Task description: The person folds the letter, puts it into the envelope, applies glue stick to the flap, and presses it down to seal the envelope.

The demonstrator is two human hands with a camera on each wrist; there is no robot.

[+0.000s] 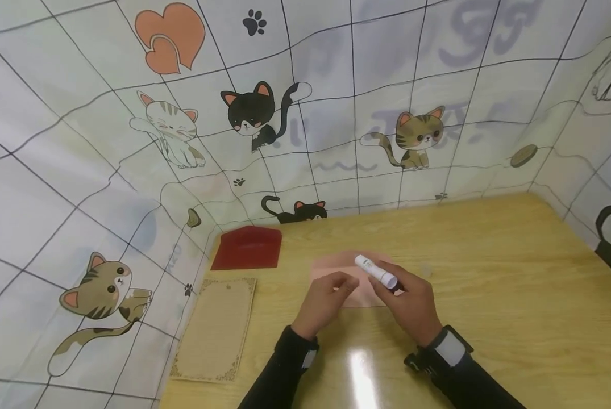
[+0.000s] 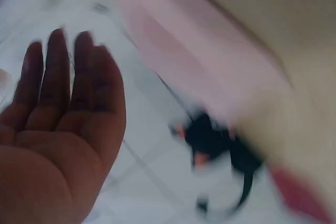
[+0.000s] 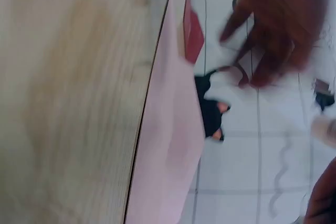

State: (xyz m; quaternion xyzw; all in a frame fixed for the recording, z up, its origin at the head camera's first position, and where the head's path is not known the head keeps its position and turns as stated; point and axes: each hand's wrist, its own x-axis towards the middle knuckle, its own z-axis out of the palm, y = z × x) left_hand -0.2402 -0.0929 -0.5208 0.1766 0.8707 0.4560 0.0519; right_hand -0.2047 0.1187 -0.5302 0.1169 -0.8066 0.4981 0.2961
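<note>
In the head view, my right hand (image 1: 412,301) grips a white glue stick (image 1: 374,271) with a dark end, tilted above a pink envelope (image 1: 331,264). My left hand (image 1: 325,301) is just left of it, over the envelope's near left part, fingers loosely bent. From the left wrist, the same hand (image 2: 63,119) shows an empty palm with relaxed fingers. The right wrist view catches only a bit of the right hand (image 3: 323,200) at the edge, the blurred left hand (image 3: 283,24) across from it, and the pink envelope (image 3: 163,129) flat on the table.
A dark red envelope (image 1: 246,248) lies at the table's back left. Nearer, along the left edge, is a tan sheet with an ornate border (image 1: 215,329). A small translucent piece (image 1: 426,271) rests right of the right hand. Cat-printed sheeting (image 1: 331,130) walls the wooden table (image 1: 515,295).
</note>
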